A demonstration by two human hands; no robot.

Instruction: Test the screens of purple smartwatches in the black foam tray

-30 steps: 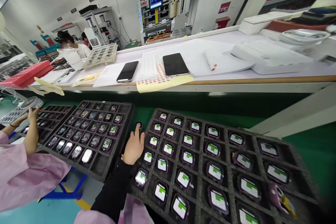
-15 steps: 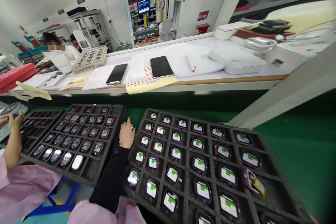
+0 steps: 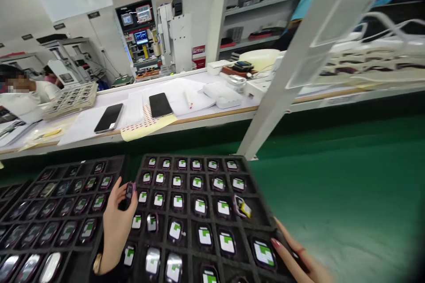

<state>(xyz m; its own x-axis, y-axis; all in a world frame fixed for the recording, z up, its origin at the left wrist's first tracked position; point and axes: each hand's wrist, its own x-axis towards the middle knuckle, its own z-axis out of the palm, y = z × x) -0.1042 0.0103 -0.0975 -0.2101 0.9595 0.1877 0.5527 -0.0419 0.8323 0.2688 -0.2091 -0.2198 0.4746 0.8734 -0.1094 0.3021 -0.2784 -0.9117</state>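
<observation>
My left hand (image 3: 116,225) lies over the left edge of the right-hand black foam tray (image 3: 252,185), fingers curled round a small dark watch body (image 3: 129,191) held upright. That tray holds several watch bodies (image 3: 200,205) with white-and-green screens, one per pocket. My right hand (image 3: 295,261) rests on the tray's near right corner, fingers stretched flat, next to a lit watch body (image 3: 264,253). One pocket holds a tilted watch body with a yellow tag (image 3: 243,207).
A second black foam tray (image 3: 66,172) of watch bodies sits to the left. Green conveyor belt (image 3: 345,194) stretches right. A white post (image 3: 282,79) rises behind the trays. The bench behind carries two phones (image 3: 160,105), papers and a sticker sheet (image 3: 146,124). A person in white (image 3: 23,93) sits far left.
The view has swung right. My left hand has lifted a watch body from between the trays. My right hand has come into view on the tray's corner. The pink-sleeved co-worker is out of view.
</observation>
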